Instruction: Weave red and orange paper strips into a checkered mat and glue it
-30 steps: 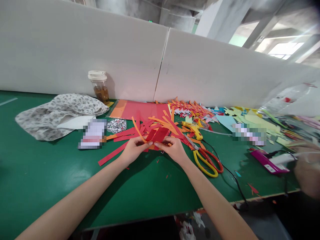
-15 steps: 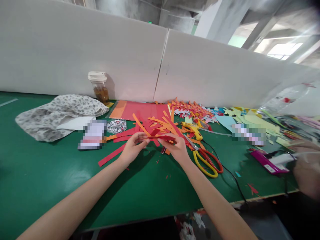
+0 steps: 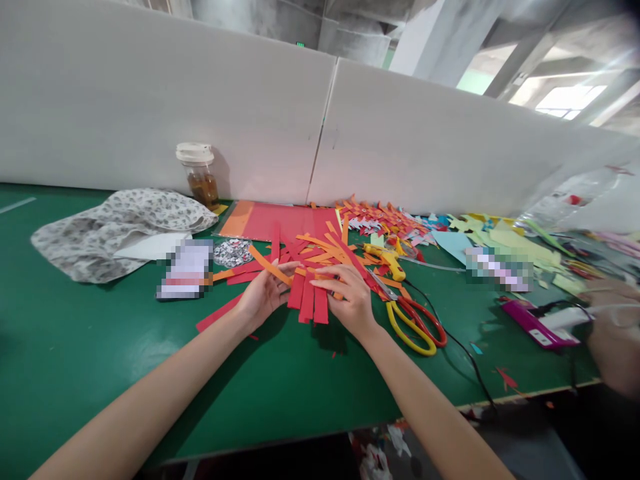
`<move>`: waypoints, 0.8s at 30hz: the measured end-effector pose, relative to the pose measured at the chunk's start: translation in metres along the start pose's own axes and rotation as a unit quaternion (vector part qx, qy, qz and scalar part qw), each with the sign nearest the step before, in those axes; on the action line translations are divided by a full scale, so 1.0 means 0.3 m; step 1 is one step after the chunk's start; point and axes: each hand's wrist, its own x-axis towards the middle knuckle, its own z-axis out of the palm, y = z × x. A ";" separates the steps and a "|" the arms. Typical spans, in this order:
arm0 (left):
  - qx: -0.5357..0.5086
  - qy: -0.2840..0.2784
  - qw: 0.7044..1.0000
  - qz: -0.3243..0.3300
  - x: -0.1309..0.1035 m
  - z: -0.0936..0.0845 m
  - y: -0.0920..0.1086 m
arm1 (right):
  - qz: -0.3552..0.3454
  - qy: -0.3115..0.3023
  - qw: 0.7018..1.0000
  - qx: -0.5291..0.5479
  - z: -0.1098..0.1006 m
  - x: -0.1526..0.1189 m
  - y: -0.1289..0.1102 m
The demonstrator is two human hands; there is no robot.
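Between my hands, red paper strips (image 3: 307, 303) hang side by side, with an orange paper strip (image 3: 270, 265) running crosswise at their top. My left hand (image 3: 265, 297) pinches the left part of this orange strip, its free end sticking out up and left. From the other side my right hand (image 3: 350, 297) grips the red strips near their top, fingers lying across the front. Behind the hands spreads a pile of loose red and orange strips (image 3: 320, 250). Red-and-yellow handled scissors (image 3: 413, 323) lie right of my right hand.
A yellow glue gun (image 3: 385, 260) lies behind the scissors, its black cord trailing right. At left are a phone (image 3: 185, 270), a patterned cloth (image 3: 100, 233) and a lidded drink cup (image 3: 200, 177). A purple power strip (image 3: 537, 325) sits at right, near another person's blurred hand (image 3: 615, 340).
The held piece has turned, so the red strips now hang down facing me. My right fingers have moved onto their front, and the orange end has shifted left and lower.
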 end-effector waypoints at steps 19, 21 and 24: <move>-0.027 0.017 0.999 -0.010 -0.008 0.009 0.020 | -0.006 0.023 1.000 -0.010 -0.010 0.007 -0.013; -0.034 0.013 0.999 -0.034 -0.007 0.006 0.020 | 0.000 0.036 0.999 -0.020 -0.013 0.007 -0.012; -0.034 -0.020 0.998 -0.052 -0.009 0.003 0.016 | 0.009 0.056 0.998 -0.041 -0.016 0.007 -0.009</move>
